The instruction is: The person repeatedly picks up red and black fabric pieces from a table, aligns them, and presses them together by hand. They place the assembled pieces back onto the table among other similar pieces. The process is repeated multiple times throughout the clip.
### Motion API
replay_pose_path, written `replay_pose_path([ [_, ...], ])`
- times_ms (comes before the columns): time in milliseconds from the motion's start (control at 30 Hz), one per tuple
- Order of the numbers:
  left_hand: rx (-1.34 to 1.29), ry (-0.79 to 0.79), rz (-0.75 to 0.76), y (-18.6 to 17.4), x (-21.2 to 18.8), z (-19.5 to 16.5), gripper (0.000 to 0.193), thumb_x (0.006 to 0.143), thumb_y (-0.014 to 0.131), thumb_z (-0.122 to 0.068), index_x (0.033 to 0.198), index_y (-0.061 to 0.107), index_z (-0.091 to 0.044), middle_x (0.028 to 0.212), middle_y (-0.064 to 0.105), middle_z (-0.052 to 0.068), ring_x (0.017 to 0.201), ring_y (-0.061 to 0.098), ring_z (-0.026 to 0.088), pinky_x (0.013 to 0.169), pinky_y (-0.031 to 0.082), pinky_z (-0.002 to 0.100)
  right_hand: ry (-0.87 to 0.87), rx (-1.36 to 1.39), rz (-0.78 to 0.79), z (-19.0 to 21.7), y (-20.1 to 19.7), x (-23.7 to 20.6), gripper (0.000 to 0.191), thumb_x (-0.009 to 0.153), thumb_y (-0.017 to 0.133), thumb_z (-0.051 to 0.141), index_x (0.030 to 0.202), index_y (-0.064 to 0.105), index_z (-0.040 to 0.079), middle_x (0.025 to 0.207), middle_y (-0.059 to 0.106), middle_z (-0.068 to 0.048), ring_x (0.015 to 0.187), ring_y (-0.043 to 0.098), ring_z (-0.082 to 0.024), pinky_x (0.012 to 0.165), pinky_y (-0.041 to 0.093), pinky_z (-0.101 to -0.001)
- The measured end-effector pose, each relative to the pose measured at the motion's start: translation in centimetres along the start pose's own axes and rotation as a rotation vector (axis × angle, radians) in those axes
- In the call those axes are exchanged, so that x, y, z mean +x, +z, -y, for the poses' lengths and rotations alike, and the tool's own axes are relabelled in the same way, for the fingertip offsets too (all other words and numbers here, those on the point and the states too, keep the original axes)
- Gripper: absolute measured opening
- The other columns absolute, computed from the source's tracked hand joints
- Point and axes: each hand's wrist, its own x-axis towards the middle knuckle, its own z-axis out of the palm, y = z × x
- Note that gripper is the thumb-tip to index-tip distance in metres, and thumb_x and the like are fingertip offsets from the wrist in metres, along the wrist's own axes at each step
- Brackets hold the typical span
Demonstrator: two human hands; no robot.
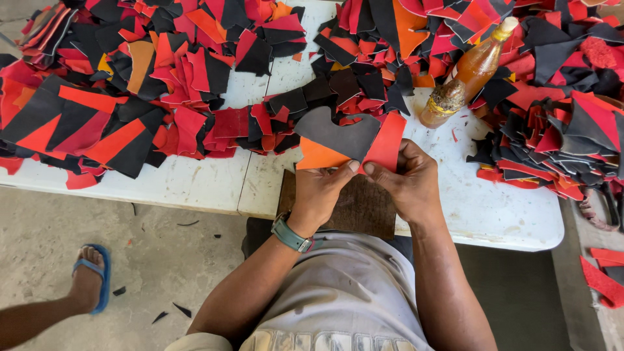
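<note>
- Left hand [323, 190] pinches the near edge of a joined leather piece [348, 140], thumb on top, fingers curled under, closed on it.
- Right hand [408, 181] grips the same piece just beside the left, thumb tip on its red panel, closed on it; the two thumbs nearly touch.
- Leather piece has orange left, dark grey middle, red right; held above the near-centre tabletop [195, 182], its far edge reaching the scrap heaps.
- Teal wristwatch [290, 234] on the left wrist.
- Dark brown board [357, 208] lies under the hands, overhanging the near tabletop edge.
- Amber glass bottle [469, 73] lies tilted, far right of the hands, base near the red panel, neck pointing far right over scraps.
- Left pile of red, black and orange cut pieces [117, 97] covers the far-left tabletop; a bare white strip runs along the near edge.
- Right pile [559, 136] fills the far right to the right edge; bare white patch near right of the hands.
- Seam between two tabletop panels runs just left of the hands.
- Another person's foot in a blue sandal [91, 278] on the concrete floor, near left, well apart.
- Small black offcuts [170, 312] on the floor near it.
</note>
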Motion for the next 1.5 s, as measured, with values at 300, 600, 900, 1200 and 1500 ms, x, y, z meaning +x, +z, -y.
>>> replay_pose_path([
  [300,-0.215,-0.023,0.011,0.7,-0.1,-0.6,0.02,0.094,0.072,0.004,0.115,0.07,0.004,0.11,0.073,0.008,0.099,0.069,0.013,0.09,0.057,0.031,-0.055,0.023,-0.006,0.1,0.2,-0.4,0.032,0.085,0.079,-0.004,0.114,0.065,-0.004,0.104,0.075,-0.011,0.09,0.072,-0.012,0.08,0.062,-0.0287],
  [600,-0.126,0.031,-0.009,0.5,-0.4,1.3,0.018,0.095,0.071,0.005,0.113,0.07,0.003,0.108,0.073,0.006,0.097,0.068,0.011,0.087,0.057,0.029,-0.04,0.006,-0.004,0.5,0.3,-0.5,0.031,0.085,0.079,-0.005,0.113,0.065,-0.004,0.101,0.075,-0.011,0.085,0.072,-0.013,0.077,0.063,-0.0286],
  [900,-0.253,-0.326,0.419,-5.5,0.5,-5.7,0.066,0.074,0.085,-0.025,0.133,0.063,-0.005,0.12,0.068,0.005,0.098,0.066,0.011,0.08,0.054,0.03,0.063,0.068,0.238,2.8,-1.7,-1.1,0.054,0.078,0.078,-0.006,0.129,0.06,0.0,0.101,0.073,-0.006,0.084,0.069,-0.011,0.074,0.059,-0.0273],
  [1200,0.502,-0.308,0.957,-2.9,8.0,-7.7,0.047,0.089,0.075,-0.03,0.123,0.072,0.002,0.106,0.075,0.007,0.095,0.066,0.012,0.088,0.054,0.028,0.131,-0.293,0.153,1.9,-1.7,-1.4,0.046,0.079,0.079,-0.003,0.121,0.06,0.001,0.093,0.076,-0.007,0.082,0.07,-0.01,0.07,0.057,-0.0271],
  [1500,0.686,-0.013,0.637,0.2,5.5,-4.9,0.028,0.079,0.08,-0.012,0.102,0.067,-0.003,0.085,0.071,0.007,0.076,0.067,0.012,0.073,0.055,0.03,0.024,-0.236,0.209,-0.6,-4.6,-0.7,0.016,0.093,0.074,0.003,0.106,0.067,-0.002,0.096,0.074,-0.005,0.083,0.064,-0.007,0.074,0.056,-0.0264],
])
